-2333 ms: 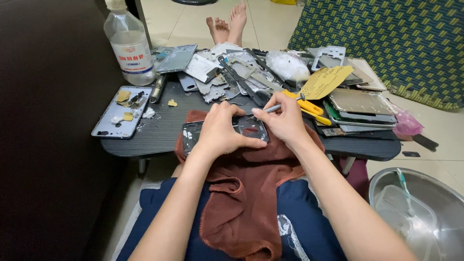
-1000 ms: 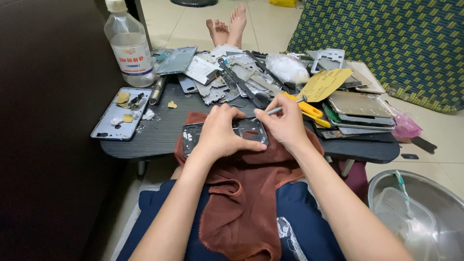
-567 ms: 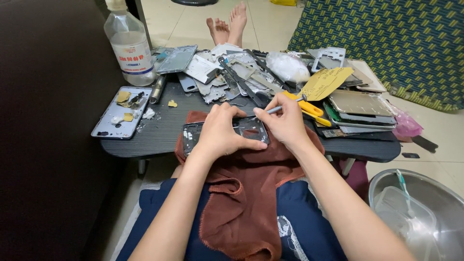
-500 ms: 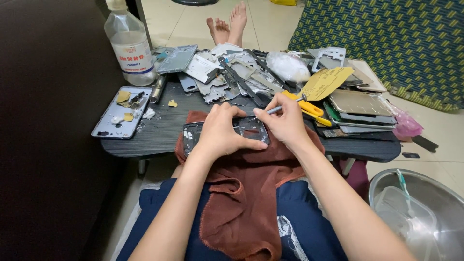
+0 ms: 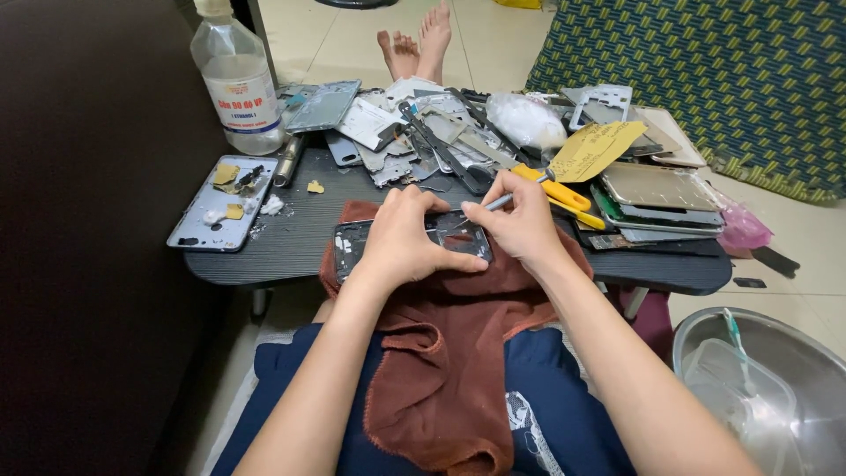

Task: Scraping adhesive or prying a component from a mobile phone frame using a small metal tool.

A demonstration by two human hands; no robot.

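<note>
Phone frame [image 5: 458, 236]: long axis parallel to the table's near edge, on a brown cloth [image 5: 441, 353].
Left hand [image 5: 405, 238]: clamped on frame.
Right hand [image 5: 520, 220]: pinching a thin metal tool [image 5: 495, 203].
Table [image 5: 291, 247]: dark, low; tiled floor.

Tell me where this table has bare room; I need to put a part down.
Bare dark tabletop lies between the grey phone back tray and the brown cloth, below the clear plastic bottle. The back and right are crowded with the pile of phone parts.

Towel [image 5: 441, 353]: rust-brown. Bench [image 5: 291, 238]: black, ribbed. Screwdriver handle [image 5: 560, 189], at 2 o'clock: yellow. Cushion [image 5: 705, 70]: green with yellow dashes. Phone frame [image 5: 352, 242]: black.
</note>
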